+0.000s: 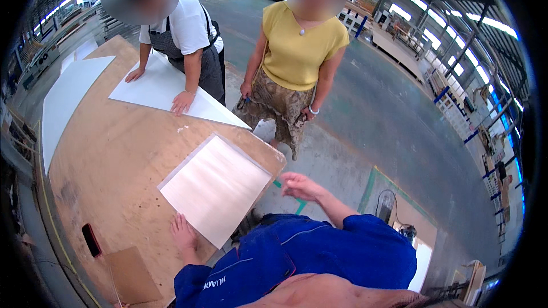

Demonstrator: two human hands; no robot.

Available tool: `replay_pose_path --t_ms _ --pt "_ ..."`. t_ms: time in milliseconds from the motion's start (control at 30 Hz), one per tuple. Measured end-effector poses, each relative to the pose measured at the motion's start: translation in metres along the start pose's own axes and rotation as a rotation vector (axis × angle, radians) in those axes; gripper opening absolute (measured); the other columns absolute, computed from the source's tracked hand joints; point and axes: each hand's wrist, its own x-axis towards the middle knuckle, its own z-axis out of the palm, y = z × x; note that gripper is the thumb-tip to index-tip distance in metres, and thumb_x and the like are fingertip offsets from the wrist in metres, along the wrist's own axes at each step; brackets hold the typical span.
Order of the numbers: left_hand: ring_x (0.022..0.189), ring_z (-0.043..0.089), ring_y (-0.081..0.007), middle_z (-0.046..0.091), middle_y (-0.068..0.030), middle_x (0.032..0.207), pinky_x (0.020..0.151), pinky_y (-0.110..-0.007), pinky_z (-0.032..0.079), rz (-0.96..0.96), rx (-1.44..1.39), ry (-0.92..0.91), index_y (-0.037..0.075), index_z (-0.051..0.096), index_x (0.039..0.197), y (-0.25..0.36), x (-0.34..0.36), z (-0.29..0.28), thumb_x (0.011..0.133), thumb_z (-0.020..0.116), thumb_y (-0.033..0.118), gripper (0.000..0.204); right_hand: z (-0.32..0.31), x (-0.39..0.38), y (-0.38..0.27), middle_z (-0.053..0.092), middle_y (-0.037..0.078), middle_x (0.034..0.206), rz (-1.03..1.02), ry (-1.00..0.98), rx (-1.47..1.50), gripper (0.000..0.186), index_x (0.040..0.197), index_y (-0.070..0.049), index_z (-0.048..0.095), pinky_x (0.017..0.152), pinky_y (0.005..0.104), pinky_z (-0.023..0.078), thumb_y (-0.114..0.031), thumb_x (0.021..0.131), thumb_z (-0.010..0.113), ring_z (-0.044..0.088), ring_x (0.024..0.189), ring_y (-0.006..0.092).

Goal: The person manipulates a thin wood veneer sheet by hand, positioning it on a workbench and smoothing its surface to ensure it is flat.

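A pale, faintly grained square sheet (220,188) with a greyish strip along its far edge lies flat on the wooden worktable (114,165). My left hand (182,232) rests with its fingers spread at the sheet's near left edge, on the tabletop. Beyond the table's right edge hovers my right hand (301,187), its fingers loosely bent and a little apart; nothing shows in it. At the far side, a person in a dark apron presses both hands on a white panel (162,88).
A person in a yellow top (305,51) stands beyond the table corner. Another white panel (71,102) lies along the left side. A phone (91,240) and a brown board piece (134,275) are at the near left. Behind my right arm, a low surface holds a corded tool (407,231).
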Motion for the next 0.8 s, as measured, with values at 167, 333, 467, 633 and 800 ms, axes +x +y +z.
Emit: replay_pose_path --t_ms 167,333,467,633,800 --pt "0.127 0.029 -0.029 0.034 -0.0078 0.137 0.104 -0.044 0.022 0.029 0.011 0.065 0.006 0.039 0.129 0.001 -0.001 -0.001 0.083 0.039 0.017 0.047 -0.164 -0.162 0.037 0.054 -0.001 0.083 0.009 0.768 -0.026 0.034 0.118 -0.009 0.047 0.072 0.0331 0.046 -0.013 0.085 0.054 0.054 0.08 0.0135" --pt "0.126 0.03 -0.03 0.036 -0.0085 0.136 0.104 -0.044 0.023 0.046 0.019 0.078 0.006 0.039 0.128 0.002 0.005 0.008 0.082 0.04 0.017 0.047 -0.21 -0.45 0.152 0.052 0.0 0.074 0.167 1.597 -0.027 0.021 0.101 -0.009 0.049 0.065 0.0324 0.044 -0.016 0.083 0.056 0.052 0.071 0.0147" --pt "0.126 0.031 -0.0304 0.036 -0.0094 0.136 0.104 -0.044 0.023 0.033 -0.003 0.109 0.005 0.039 0.128 -0.01 -0.006 0.011 0.082 0.04 0.016 0.047 -0.149 -0.515 0.189 0.05 0.002 0.067 0.401 1.835 -0.041 0.014 0.088 -0.009 0.05 0.059 0.0319 0.042 -0.019 0.08 0.057 0.051 0.065 0.0157" --pt "0.126 0.03 -0.0311 0.035 -0.0102 0.136 0.104 -0.044 0.023 0.037 0.012 0.07 0.005 0.039 0.128 0.001 -0.002 0.001 0.082 0.04 0.015 0.047 -0.156 -0.448 0.224 0.048 0.003 0.059 0.326 1.588 -0.101 0.016 0.071 -0.009 0.052 0.052 0.0312 0.04 -0.022 0.077 0.059 0.049 0.056 0.0169" --pt "0.125 0.031 -0.0325 0.035 -0.0122 0.135 0.104 -0.043 0.024 0.071 0.043 0.064 0.003 0.038 0.128 0.014 0.0 -0.011 0.083 0.038 0.014 0.046 -0.184 -0.18 0.127 0.053 0.003 0.065 0.028 0.803 -0.053 0.017 0.075 -0.006 0.058 0.048 0.0277 0.038 -0.022 0.081 0.059 0.048 0.056 0.0129"
